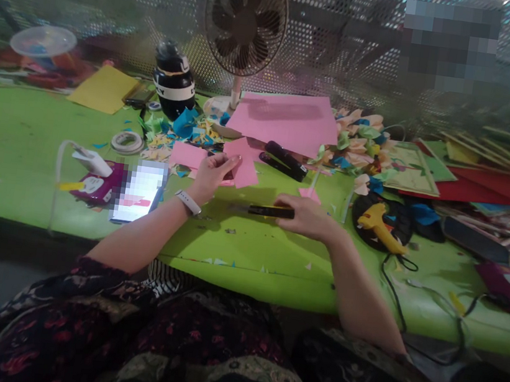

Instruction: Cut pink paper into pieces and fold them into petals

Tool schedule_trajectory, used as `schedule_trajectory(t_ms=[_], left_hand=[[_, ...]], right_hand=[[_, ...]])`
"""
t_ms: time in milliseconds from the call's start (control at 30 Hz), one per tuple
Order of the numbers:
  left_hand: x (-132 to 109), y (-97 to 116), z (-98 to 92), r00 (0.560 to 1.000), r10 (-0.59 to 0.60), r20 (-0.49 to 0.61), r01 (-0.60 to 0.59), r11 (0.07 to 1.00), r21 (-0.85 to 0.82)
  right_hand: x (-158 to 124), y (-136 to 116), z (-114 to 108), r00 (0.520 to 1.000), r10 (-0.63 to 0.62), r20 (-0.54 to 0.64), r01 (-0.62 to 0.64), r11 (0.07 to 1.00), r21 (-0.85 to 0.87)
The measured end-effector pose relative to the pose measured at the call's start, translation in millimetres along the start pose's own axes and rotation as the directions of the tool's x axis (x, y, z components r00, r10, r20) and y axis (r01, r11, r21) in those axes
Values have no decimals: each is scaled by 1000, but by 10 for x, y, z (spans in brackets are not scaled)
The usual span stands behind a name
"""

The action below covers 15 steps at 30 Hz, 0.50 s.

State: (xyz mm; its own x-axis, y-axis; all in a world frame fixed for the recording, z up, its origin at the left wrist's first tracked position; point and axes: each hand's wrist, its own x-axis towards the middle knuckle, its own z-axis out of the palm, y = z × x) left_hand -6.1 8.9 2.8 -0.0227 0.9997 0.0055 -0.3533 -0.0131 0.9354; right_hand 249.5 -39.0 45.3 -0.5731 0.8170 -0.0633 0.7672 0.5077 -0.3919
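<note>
Between the thumb and fingers of my left hand (pixel 213 176) is a piece of pink paper (pixel 245 168), lifted a little over the green table. My right hand (pixel 303 216) grips a black-and-yellow utility knife (pixel 271 211), held level; its thin front end points left and is blurred. The two hands are apart, the knife lying nearer me than the paper. Just beyond the paper a black stapler (pixel 284 160) rests on the table. Another pink piece (pixel 188 155) lies behind my left hand, and a small pink scrap (pixel 309 194) is by my right hand.
A lit phone (pixel 139 191) and a tape roll (pixel 127 143) lie left. At the back stand a black bottle (pixel 174 83), a fan (pixel 246 21) and a large pink sheet (pixel 285 120). Paper flowers (pixel 360 136) and a yellow glue gun (pixel 384 227) with its cable are right.
</note>
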Motion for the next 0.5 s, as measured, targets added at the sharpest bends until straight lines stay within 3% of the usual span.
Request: schedule_trajectory(t_ms=[167,300,500], left_hand=[[-47,27,39,998,-56,7,56,998,33],[-122,23,83,998,-40,45,36,996,83],[-269,-4,154,977,-71,199,31,980,199]], right_hand=[[3,-122,79,994,-66,82,66,998,10],[-2,-167,100,995,-52,-85,60,994,92],[81,-232,224,933,198,-299,-93,939,333]])
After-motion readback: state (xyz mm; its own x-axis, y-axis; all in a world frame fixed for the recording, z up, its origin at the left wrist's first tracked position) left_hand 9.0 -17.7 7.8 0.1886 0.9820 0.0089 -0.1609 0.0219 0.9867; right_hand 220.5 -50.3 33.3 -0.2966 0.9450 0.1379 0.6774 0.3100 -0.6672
